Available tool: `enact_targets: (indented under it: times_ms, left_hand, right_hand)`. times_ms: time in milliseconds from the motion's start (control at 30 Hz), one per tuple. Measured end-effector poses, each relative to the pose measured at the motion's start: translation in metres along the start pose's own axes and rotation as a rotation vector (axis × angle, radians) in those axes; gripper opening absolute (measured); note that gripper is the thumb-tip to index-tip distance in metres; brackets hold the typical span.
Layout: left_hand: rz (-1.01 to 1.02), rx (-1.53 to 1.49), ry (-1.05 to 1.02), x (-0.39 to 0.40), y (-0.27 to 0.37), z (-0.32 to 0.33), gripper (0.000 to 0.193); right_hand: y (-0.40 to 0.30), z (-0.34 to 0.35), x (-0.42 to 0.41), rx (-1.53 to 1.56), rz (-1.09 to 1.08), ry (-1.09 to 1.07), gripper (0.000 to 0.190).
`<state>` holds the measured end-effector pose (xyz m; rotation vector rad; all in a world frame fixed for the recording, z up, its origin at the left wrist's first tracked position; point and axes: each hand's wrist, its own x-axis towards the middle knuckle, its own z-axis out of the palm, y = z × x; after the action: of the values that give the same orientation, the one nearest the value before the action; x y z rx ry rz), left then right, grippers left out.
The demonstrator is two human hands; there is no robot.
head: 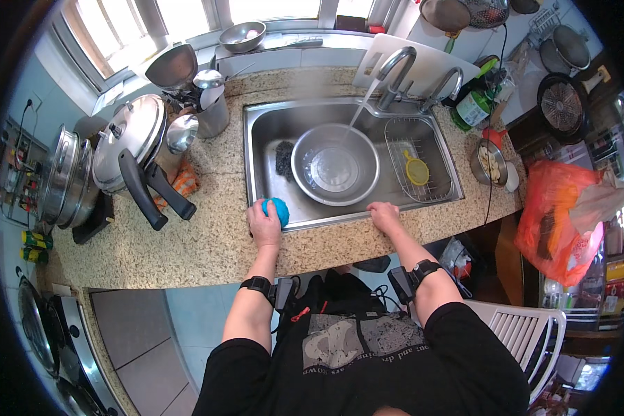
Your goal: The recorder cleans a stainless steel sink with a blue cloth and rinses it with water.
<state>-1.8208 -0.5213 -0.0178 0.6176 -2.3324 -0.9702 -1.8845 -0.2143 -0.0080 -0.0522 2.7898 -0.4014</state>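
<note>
My left hand [265, 224] grips a blue scrubbing ball [277, 212] at the front left corner of the sink [268, 125]. At the sink's front rim, right of centre, rests my right hand [385, 216], its fingers curled over the edge; whether they hold anything is hidden. Between and beyond the hands a round metal basin [373, 165] sits in the sink, with some clear water in it. A stream of water falls into it from the curved faucet [401, 57]. Left of the basin lies a dark steel-wool scourer [284, 161].
A wire rack [395, 151] with a yellow strainer [417, 171] occupies the sink's right side. Left on the granite counter [208, 249], a pressure cooker [135, 140] pokes its black handles [145, 187] outward. A metal bowl of pale pieces [488, 179] and an orange plastic bag [556, 223] are at right.
</note>
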Motion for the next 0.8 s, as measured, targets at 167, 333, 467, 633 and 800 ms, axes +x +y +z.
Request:
enact_targets:
  times_ms: [167,333,467,633,800]
  left_hand:
    - [-0.005,-0.008,-0.005,-0.0002,0.0018,-0.0006,0.027]
    - [0.003,-0.009,-0.003,0.0,0.0011,-0.0012,0.026]
    - [0.006,-0.003,-0.005,0.0004,0.0016,-0.0007,0.027]
    - [0.0,-0.004,-0.017,0.0002,0.0003,-0.0007,0.028]
    - [0.001,0.0,-0.013,0.0002,-0.001,0.0003,0.028]
  right_hand:
    - [0.0016,0.0013,0.001,0.009,0.001,-0.002,0.025]
    - [0.0031,0.003,0.0014,0.02,-0.011,0.009,0.025]
    - [0.0051,0.0047,0.0027,0.015,-0.006,0.011,0.025]
    - [0.0034,0.0034,0.0021,0.011,-0.001,-0.002,0.025]
    - [0.0034,0.0038,0.0023,0.01,0.002,0.002,0.025]
